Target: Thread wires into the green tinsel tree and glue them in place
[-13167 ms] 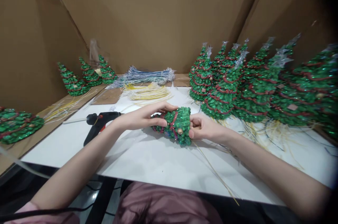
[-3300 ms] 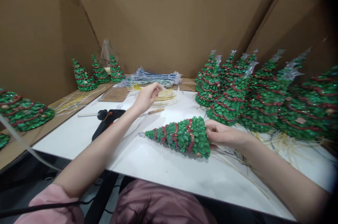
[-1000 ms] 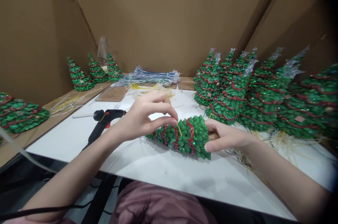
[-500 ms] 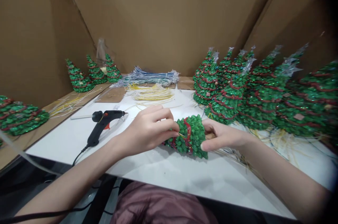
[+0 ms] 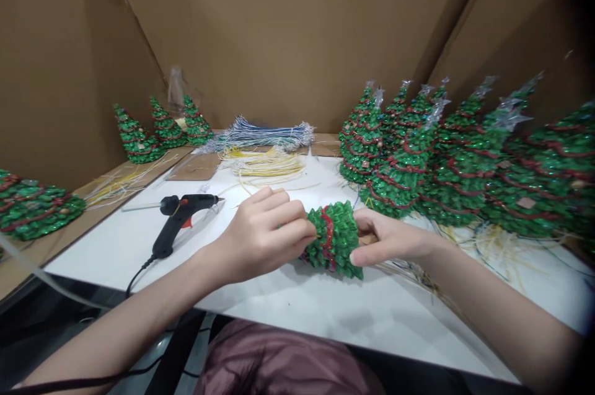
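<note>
At the centre of the white table (image 5: 274,296), a green tree (image 5: 340,243) with red garland lies on its side, its base toward three o'clock and its narrow end, hidden by the left hand (image 5: 263,234), toward nine. That hand is mostly closed, thumb and fingertips pinched against the tree's side around a thin yellow wire (image 5: 317,235), of which only a short bit shows. The right hand (image 5: 393,239) is half closed at the base, thumb pressed on the rim and fingers curled behind it; how far they reach inside cannot be told. Seen from this tree, a black glue gun (image 5: 179,224) lies at nine o'clock, its nozzle toward three. At eleven o'clock sit a bundle of yellow and white wires (image 5: 264,162) and, beyond it, a bundle of blue and white wires (image 5: 267,133). Star-topped trees (image 5: 400,172) stand crowded at one to three o'clock.
</note>
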### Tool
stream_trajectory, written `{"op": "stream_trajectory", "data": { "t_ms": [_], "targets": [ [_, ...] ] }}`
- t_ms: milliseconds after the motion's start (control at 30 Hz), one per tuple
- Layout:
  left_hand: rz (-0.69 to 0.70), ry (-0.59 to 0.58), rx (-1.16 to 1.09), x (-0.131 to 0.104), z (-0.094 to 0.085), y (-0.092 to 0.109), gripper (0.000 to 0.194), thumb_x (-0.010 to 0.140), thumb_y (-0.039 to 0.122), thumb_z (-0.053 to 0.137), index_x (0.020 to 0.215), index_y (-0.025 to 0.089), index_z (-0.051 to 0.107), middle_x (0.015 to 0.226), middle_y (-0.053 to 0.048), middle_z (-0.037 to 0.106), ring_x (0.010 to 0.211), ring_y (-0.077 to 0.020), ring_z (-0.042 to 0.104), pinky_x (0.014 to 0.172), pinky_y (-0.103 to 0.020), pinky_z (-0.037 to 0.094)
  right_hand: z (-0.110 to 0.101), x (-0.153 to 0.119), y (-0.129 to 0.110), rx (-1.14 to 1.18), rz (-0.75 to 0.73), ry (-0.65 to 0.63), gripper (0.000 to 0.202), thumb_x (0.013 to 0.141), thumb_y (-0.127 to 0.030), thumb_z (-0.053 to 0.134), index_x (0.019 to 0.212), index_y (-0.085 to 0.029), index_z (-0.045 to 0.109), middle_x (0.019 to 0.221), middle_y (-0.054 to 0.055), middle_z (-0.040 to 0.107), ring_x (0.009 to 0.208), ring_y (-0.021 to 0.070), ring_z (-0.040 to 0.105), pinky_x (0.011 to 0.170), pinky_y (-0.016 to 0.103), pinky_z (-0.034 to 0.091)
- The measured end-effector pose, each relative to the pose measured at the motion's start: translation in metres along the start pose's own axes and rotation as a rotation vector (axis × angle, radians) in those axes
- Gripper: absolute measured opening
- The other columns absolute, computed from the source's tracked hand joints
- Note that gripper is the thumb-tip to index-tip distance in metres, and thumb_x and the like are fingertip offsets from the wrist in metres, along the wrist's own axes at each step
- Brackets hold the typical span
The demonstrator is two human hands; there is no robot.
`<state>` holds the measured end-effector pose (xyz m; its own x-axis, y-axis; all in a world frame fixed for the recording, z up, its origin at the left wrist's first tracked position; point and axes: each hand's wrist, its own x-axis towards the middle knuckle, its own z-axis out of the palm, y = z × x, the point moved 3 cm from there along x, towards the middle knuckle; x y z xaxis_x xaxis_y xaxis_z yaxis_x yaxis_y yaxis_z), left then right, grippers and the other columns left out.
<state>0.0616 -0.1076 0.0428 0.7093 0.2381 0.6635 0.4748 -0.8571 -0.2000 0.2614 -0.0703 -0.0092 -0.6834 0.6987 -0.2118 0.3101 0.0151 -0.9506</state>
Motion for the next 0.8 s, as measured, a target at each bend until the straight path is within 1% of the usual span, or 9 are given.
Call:
{"op": "stream_trajectory", "data": {
  "t_ms": [200,400,567,800],
  "targets": [
    [0.041,-0.001,0.017,-0.0022,0.0015,0.0025,0.005,0.083,0.018,0.059,0.078,0.018,0.059,0.066,0.001,0.06,0.059,-0.0122,0.046,0.059,-0.028,0.029,0.0003,0.0011,-0.0004,0.042,-0.001,-0.022,0.052,0.054,-0.055,0.079,0.069,-0.016,0.049,0.056,-0.007,0.041,0.049,0.0056,0.038,0.043,0.019,0.03],
    [0.053,-0.018,0.029,-0.0056,0.0014,0.0046,0.005,0.084,0.018,0.057,0.078,0.019,0.059,0.065,0.001,0.06,0.059,-0.0117,0.047,0.061,-0.028,0.03,-0.0002,0.0011,0.0013,0.048,0.011,-0.014,0.053,0.053,-0.057,0.079,0.071,-0.015,0.052,0.056,-0.006,0.043,0.05,0.0066,0.041,0.044,0.019,0.032],
    [0.045,-0.005,0.067,-0.0066,0.0029,0.0052,0.006,0.083,0.017,0.056,0.078,0.018,0.058,0.064,0.001,0.059,0.059,-0.0118,0.046,0.06,-0.029,0.029,-0.0008,0.0014,0.0022,0.045,0.022,-0.008,0.054,0.051,-0.057,0.08,0.074,-0.015,0.054,0.06,-0.004,0.047,0.054,0.0079,0.045,0.047,0.02,0.035],
    [0.02,-0.002,0.072,-0.0047,0.0081,0.0068,0.007,0.083,0.017,0.057,0.076,0.018,0.059,0.062,0.001,0.058,0.058,-0.0122,0.046,0.058,-0.029,0.028,0.0002,0.0019,0.0019,0.04,-0.006,-0.035,0.055,0.052,-0.059,0.079,0.073,-0.016,0.051,0.056,-0.007,0.042,0.053,0.0076,0.045,0.048,0.02,0.037]
  ]
}}
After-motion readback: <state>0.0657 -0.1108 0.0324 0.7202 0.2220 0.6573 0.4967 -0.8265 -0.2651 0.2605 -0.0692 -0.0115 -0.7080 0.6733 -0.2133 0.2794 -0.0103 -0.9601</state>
